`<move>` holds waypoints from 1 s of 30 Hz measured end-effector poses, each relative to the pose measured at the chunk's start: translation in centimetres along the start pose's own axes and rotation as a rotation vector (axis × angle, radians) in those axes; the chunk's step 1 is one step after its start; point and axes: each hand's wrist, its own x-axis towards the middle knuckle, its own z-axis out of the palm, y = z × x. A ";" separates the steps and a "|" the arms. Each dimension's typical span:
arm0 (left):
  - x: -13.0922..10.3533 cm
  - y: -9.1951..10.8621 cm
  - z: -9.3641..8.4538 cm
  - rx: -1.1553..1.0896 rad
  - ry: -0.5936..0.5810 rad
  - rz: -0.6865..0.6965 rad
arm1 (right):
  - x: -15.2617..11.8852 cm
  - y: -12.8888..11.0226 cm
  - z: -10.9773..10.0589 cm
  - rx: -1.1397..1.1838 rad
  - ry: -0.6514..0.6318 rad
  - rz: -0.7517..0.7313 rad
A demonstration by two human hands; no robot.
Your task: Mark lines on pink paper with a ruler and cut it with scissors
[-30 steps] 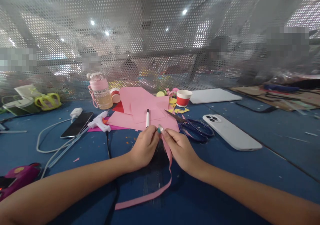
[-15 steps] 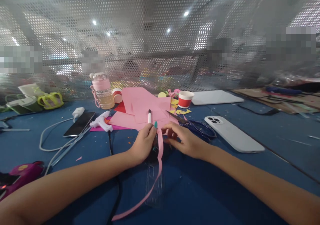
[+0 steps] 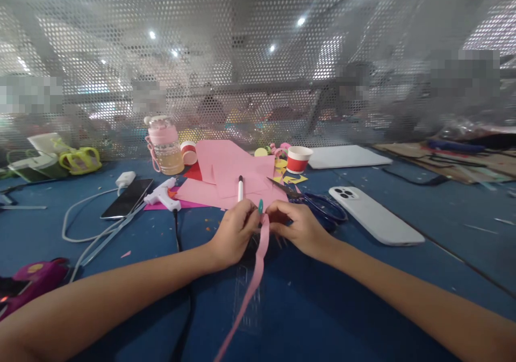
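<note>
A long pink paper strip (image 3: 258, 276) runs from my fingers down toward the table's near edge. My left hand (image 3: 237, 230) pinches its upper end, the thumb with its green nail on top. Against the strip's other side, my right hand (image 3: 302, 226) closes its thumb and fingers near the same end. Just beyond my hands lie pink paper sheets (image 3: 234, 163) and a white marker with a black cap (image 3: 241, 189). Blue-handled scissors (image 3: 322, 207) rest beside my right hand. Under the strip is a clear ruler (image 3: 245, 303).
On the left are a white glue gun (image 3: 163, 194), a black phone (image 3: 128, 198), a corded purple tool (image 3: 38, 281) and a pink-topped bottle (image 3: 164, 144). To the right lie a white phone (image 3: 374, 217), a red-and-white paper cup (image 3: 299, 160) and a white laptop-like slab (image 3: 349, 157).
My right hand has come closer to my left, and its fingers now meet at the strip's top end. The strip's lower end has swung right and hangs straighter.
</note>
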 end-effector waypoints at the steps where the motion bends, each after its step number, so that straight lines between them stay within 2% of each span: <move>1: 0.0 0.0 0.0 0.012 0.002 0.012 | 0.0 -0.1 0.1 0.044 -0.001 0.028; 6: 0.0 0.3 -0.2 0.029 0.032 0.064 | 0.1 -0.6 0.4 0.329 -0.081 0.233; 10: -0.1 0.3 -0.4 -0.043 0.016 0.077 | 0.3 -0.7 0.4 0.420 -0.154 0.376; 14: -0.3 0.0 -0.5 -0.243 0.031 0.005 | 0.5 -0.6 0.2 0.440 -0.154 0.383; 17: -0.4 -0.1 -0.8 -0.320 0.087 0.067 | 0.6 -0.4 0.1 0.445 -0.105 0.358; 18: -0.4 -0.1 -0.9 -0.330 0.075 0.102 | 0.6 -0.3 0.1 0.446 -0.095 0.357; 21: -0.4 0.3 -1.1 -0.347 -0.075 0.185 | 0.5 -0.2 0.2 0.465 -0.080 0.378; 22: -0.4 0.4 -1.1 -0.342 -0.093 0.190 | 0.5 -0.2 0.2 0.476 -0.085 0.385; 24: -0.2 0.4 -1.0 -0.337 -0.045 0.155 | 0.5 -0.3 0.3 0.487 -0.105 0.390; 28: 0.5 -0.5 -0.5 -0.375 0.165 0.062 | 0.4 -0.4 0.5 0.461 -0.153 0.365; 30: 0.7 -0.8 -0.4 -0.400 0.209 0.035 | 0.3 -0.5 0.6 0.444 -0.161 0.348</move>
